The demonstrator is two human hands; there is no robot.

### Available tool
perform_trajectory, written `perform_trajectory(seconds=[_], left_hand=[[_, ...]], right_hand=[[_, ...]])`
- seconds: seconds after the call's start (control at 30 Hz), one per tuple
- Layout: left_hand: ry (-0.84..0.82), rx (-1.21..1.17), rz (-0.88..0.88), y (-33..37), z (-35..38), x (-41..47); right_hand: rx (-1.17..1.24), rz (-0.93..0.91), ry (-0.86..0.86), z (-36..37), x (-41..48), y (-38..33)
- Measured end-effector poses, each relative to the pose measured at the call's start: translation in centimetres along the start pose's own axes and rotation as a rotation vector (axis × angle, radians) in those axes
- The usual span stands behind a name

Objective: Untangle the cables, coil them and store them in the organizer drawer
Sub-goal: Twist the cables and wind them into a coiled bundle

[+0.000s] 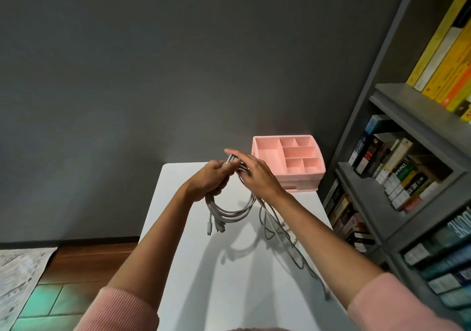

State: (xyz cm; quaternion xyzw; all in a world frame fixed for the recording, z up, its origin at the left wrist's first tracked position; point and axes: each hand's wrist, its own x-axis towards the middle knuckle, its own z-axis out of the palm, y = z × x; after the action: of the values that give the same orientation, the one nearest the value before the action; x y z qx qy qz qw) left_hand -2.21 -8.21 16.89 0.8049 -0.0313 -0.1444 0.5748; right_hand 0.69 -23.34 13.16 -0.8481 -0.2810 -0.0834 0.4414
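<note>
- above the far half of the white table (pixel 204 279), both hands meet at the top of a hanging loop of white cables (pixel 229 213).
- left hand (pixel 211 177): fingers curled round the gathered strands, clamped on the bundle and holding it clear of the table.
- right hand (pixel 254 171): fingers stretched out across the strands just right of the left hand, touching them; not curled round them as far as shows.
- step in hand, as judged: coiling. several turns are already gathered, but the work is not finished.
- loose tails (pixel 285 239) run from the bundle down the right side of the table toward the near edge.
- a connector end (pixel 209 227) dangles below the loop on its left.
- cables look thin, pale and limp. several strands lie side by side, and i cannot tell how many separate cables there are.
- next move, as judged: draw the tails up into further turns while the left-hand clamp keeps the loop from springing apart.
- pink organizer (pixel 257 149) sits at the far right of the table, just beyond the right hand. its drawer (pixel 303 186) looks pushed in, so it would need opening first.
</note>
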Motion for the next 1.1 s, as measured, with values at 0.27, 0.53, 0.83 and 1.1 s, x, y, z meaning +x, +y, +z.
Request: perform_trajectory(seconds=[0.27,0.53,0.83,1.1], left_hand=[[-0.046,-0.036,-0.007,0.8,-0.6,-0.4],[0.163,0.483,0.238,1.5,-1.4,-0.1],[0.136,0.549,0.346,2.3,-1.5,0.1],[0.126,0.508,0.372,3.2,-1.5,0.2]], right_hand=[[-0.034,0.058,-0.023,-0.5,-0.2,-0.3],[0.58,0.318,-0.522,-4.0,0.9,-1.7],[0.878,0.462,-0.607,-4.9,0.9,-1.2],[1.039,0.405,-0.619,-5.9,0.6,-0.3]])
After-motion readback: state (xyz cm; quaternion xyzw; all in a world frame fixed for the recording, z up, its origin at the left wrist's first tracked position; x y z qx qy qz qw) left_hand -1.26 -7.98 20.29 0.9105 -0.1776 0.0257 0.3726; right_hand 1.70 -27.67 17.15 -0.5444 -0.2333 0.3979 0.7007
